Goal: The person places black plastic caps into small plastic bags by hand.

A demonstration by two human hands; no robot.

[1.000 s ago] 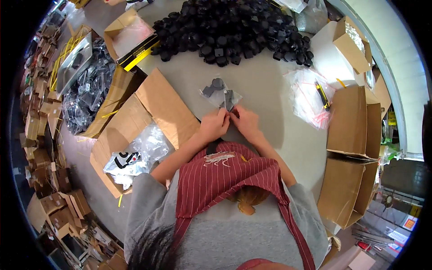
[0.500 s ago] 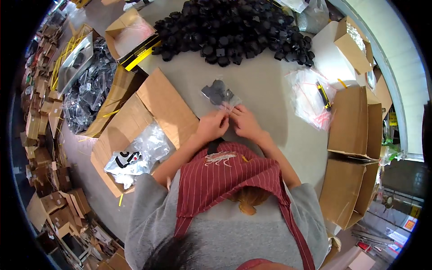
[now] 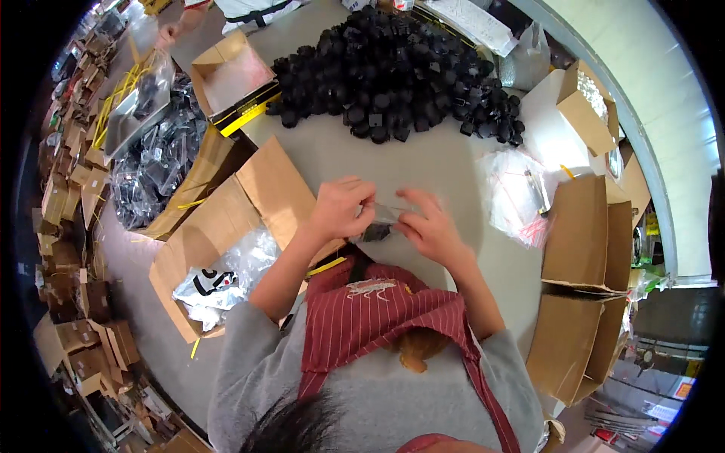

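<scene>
A small clear plastic bag point(image 3: 387, 212) is being held over the near middle of the grey table point(image 3: 438, 162), between two hands that are being kept apart. Its left edge is being pinched by the closed fingers of the left hand point(image 3: 343, 209). The right hand point(image 3: 432, 229) is being held with thumb and forefinger parted at the bag's right edge; whether the film is being gripped there cannot be told. Dark parts point(image 3: 375, 232) are being shown low between the hands, partly covered by film and fingers.

At the far side, the table is being covered by a broad heap of black parts point(image 3: 389, 79). To the right, clear bags point(image 3: 504, 189) are being kept in a loose, flat pile, beside an open cardboard box point(image 3: 578, 234). To the left, crumpled plastic point(image 3: 253, 257) is being held in another open carton point(image 3: 200, 245). At the far left, a clear packet point(image 3: 156, 79) is being touched by a co-worker's hand point(image 3: 169, 35).
</scene>
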